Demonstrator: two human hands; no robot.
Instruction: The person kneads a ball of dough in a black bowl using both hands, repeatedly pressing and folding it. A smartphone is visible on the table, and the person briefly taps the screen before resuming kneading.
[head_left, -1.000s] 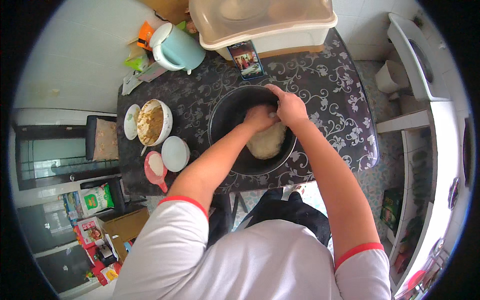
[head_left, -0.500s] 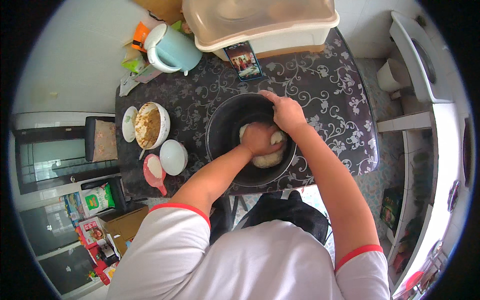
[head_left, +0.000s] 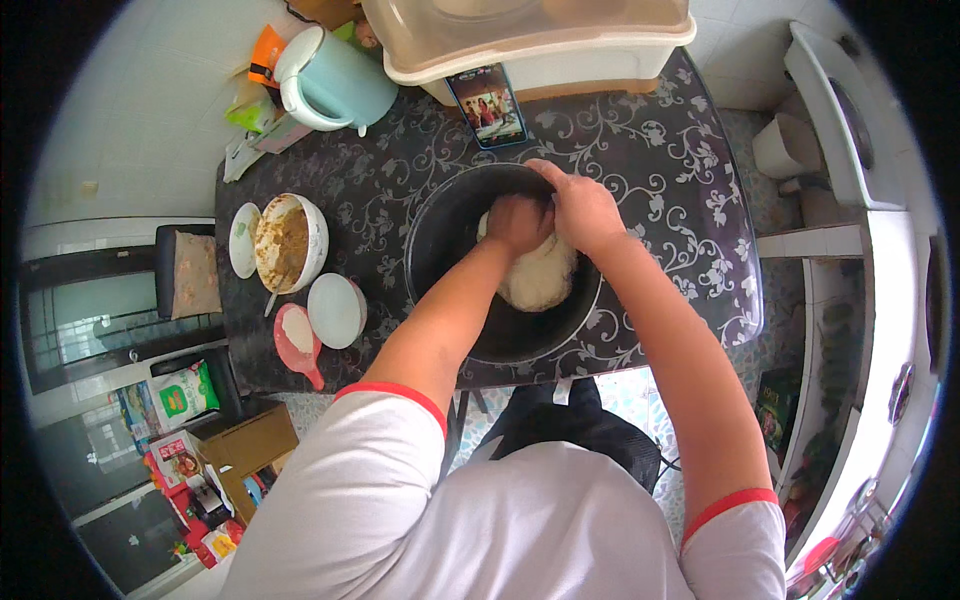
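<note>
We see the pale dough [head_left: 540,278] lying inside the black pot [head_left: 437,245], toward the right side of its floor. The left hand [head_left: 518,226] reaches down into the pot and presses on the far part of the dough; its fingers are in shadow, so we cannot tell whether they are clenched or spread. The right hand [head_left: 588,212] grasps the pot's rim on the far right side, with one finger laid along the edge.

Around the pot we have the dark table [head_left: 672,165], patterned with pale scrolling vines. To the left of the pot is a white bowl [head_left: 337,310], and just beside it, farther left and nearer us, a pink scoop [head_left: 303,360] bears white powder [head_left: 298,328]. Beyond these, on the left, a larger bowl [head_left: 318,235] holds a brown mixture [head_left: 285,248], with a small dish [head_left: 240,243] at its left side.

On the far side of the table, a phone [head_left: 488,106] with a lit screen leans against a lidded storage box [head_left: 565,72]. A pale blue kettle [head_left: 347,83] stands at the far left. Off the table, we find a patterned cushion [head_left: 196,275] and a cardboard box [head_left: 240,450] on the left, and a white bin [head_left: 783,150] on the far right.
</note>
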